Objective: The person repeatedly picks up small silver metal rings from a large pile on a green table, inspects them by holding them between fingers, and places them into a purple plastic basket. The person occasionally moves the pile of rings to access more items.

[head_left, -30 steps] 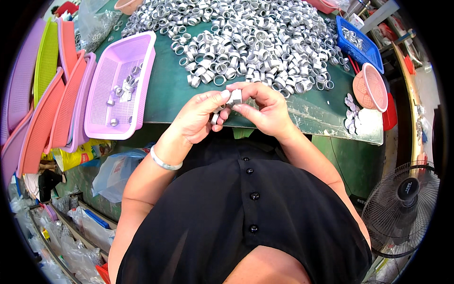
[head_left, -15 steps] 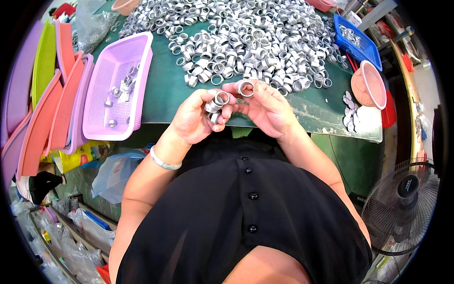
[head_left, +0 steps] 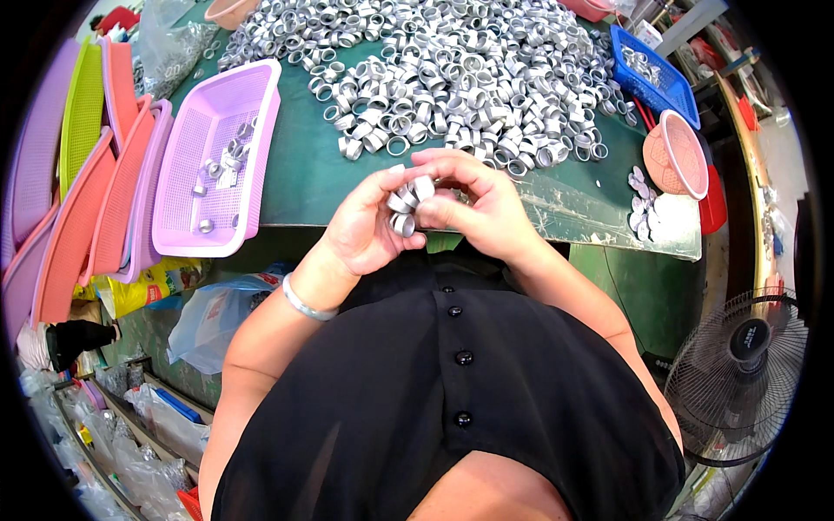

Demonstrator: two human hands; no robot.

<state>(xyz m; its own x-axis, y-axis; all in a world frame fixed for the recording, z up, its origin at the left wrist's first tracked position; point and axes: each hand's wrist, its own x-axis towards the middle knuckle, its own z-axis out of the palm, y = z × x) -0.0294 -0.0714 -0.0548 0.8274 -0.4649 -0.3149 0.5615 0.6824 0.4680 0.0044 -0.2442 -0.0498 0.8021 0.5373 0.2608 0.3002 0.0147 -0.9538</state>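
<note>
Several short silvery metal rings sit in the fingers of my left hand, which is curled round them. My right hand pinches another metal ring between thumb and fingers, right against those in the left. Both hands are held together just above the near edge of the green table. Beyond them a large heap of the same metal rings spreads over the tabletop. To the left, a lilac plastic basket holds a few rings on its bottom.
Stacked coloured baskets stand at far left. A blue basket with metal parts lies at back right, near a tilted pink basket and flat silvery pieces. A black fan stands at lower right.
My right hand has brought its ring left, from upright and apart to against the rings in my left hand. The ring has turned. The heap and baskets look unchanged.
</note>
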